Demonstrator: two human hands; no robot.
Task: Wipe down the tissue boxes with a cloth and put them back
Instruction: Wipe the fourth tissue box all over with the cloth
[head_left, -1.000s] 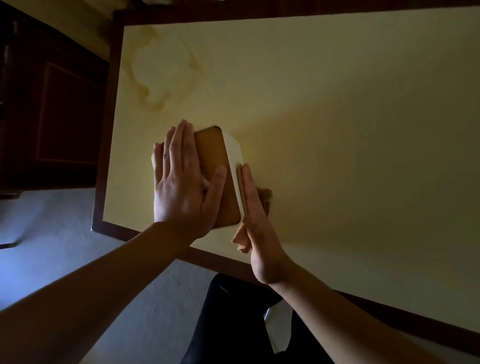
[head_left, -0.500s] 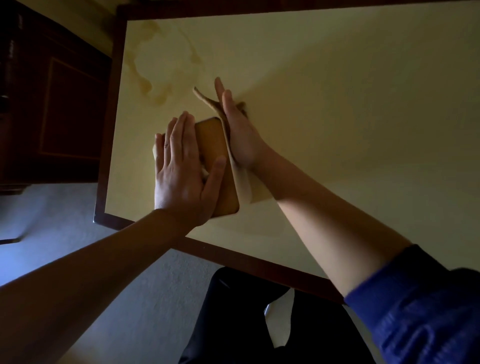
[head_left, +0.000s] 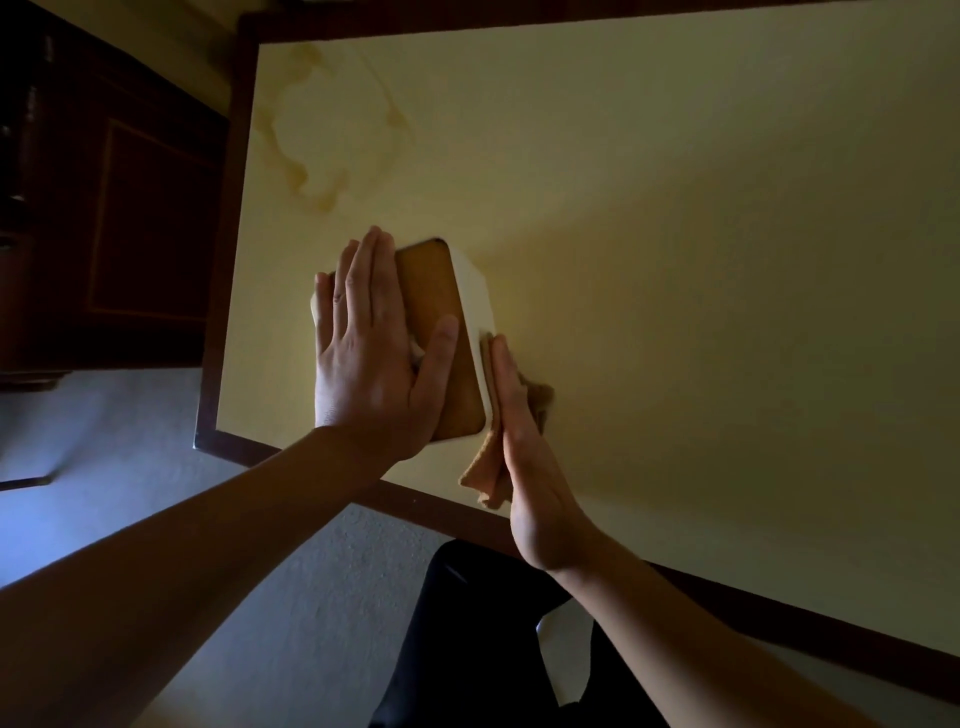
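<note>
Midway, by judgement: one tissue box (head_left: 447, 332) under wiping on the bench (head_left: 675, 260), near its left front corner; no second box in view, so count of boxes done or left cannot be told; return to place not yet made.

Left hand (head_left: 374, 364) laid flat and open on the brown top face, fingers (head_left: 363, 280) extended, thumb across the lid; steadies by pressure, grasps nothing.

Right hand (head_left: 524, 447) held edge-on, fingers straight, palm toward the white side wall (head_left: 475, 296); tan cloth (head_left: 488, 467) pressed between palm and wall, loose end hanging below the hand near the bench's dark front edge; grip here a flat press, not a closed fist.

Box thus sandwiched: left hand above, right hand and cloth against its right flank, base resting on the bench.

Old ring stain (head_left: 322, 150) visible on the far left of the bench, well apart from the box.
</note>
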